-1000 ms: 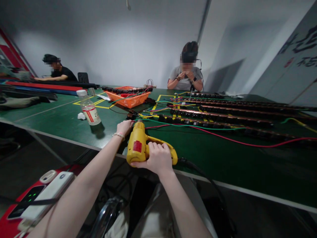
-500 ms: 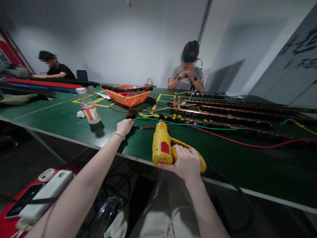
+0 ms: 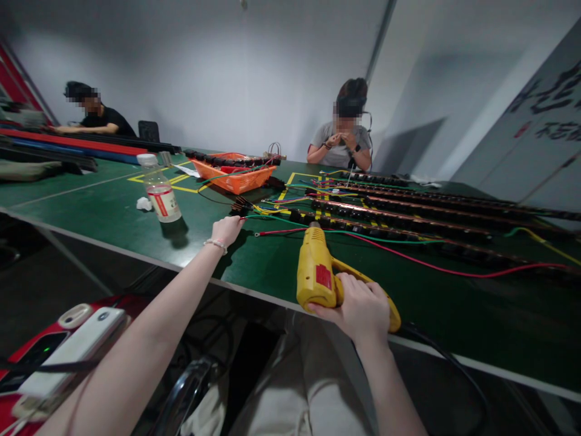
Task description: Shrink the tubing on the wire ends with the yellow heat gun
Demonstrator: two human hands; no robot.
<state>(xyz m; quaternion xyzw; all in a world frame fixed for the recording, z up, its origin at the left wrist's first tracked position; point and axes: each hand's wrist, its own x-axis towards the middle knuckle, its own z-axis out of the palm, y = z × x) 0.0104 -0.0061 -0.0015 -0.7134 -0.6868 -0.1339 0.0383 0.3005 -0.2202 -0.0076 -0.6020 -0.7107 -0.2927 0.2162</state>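
My right hand [image 3: 361,307] is wrapped round the handle of a yellow heat gun [image 3: 318,272] near the front edge of the green table [image 3: 113,212]; its nozzle points away, toward the wires. My left hand [image 3: 227,229] reaches forward onto the table, fingers curled at the end of a green wire [image 3: 272,219] beside a red wire [image 3: 408,257]. What the fingers pinch is hidden. Long dark strips with copper bars [image 3: 408,213] lie across the table beyond both hands.
A plastic water bottle [image 3: 158,195] stands left of my left hand. An orange basket [image 3: 233,175] sits further back. Two other people sit at the far side, one at the back left [image 3: 93,115], one opposite [image 3: 342,136]. A phone [image 3: 68,351] lies at lower left.
My right hand has carried the heat gun to the right along the table's front edge, away from my left hand. My left hand has stayed at the wire ends.
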